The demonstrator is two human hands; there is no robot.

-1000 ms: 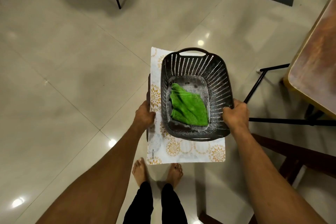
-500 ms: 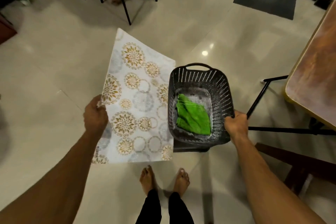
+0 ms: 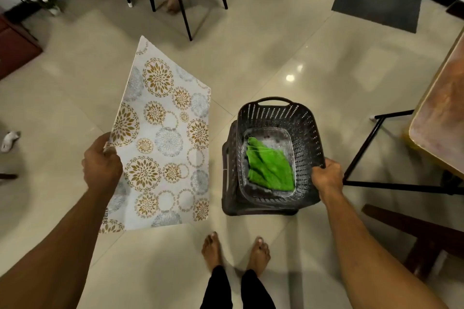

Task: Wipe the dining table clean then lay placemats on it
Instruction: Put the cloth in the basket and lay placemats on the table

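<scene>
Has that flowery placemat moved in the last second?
Yes. The placemat was under the basket, above the feet; now the left hand holds it out leftward, clear of the basket.

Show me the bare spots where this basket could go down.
The visible strip of the dining table at right is bare. Open floor lies between the placemat, the basket, the chair legs and the grey door mat. Crowded: right of the basket, where black frame legs and a wooden seat close in.
</scene>
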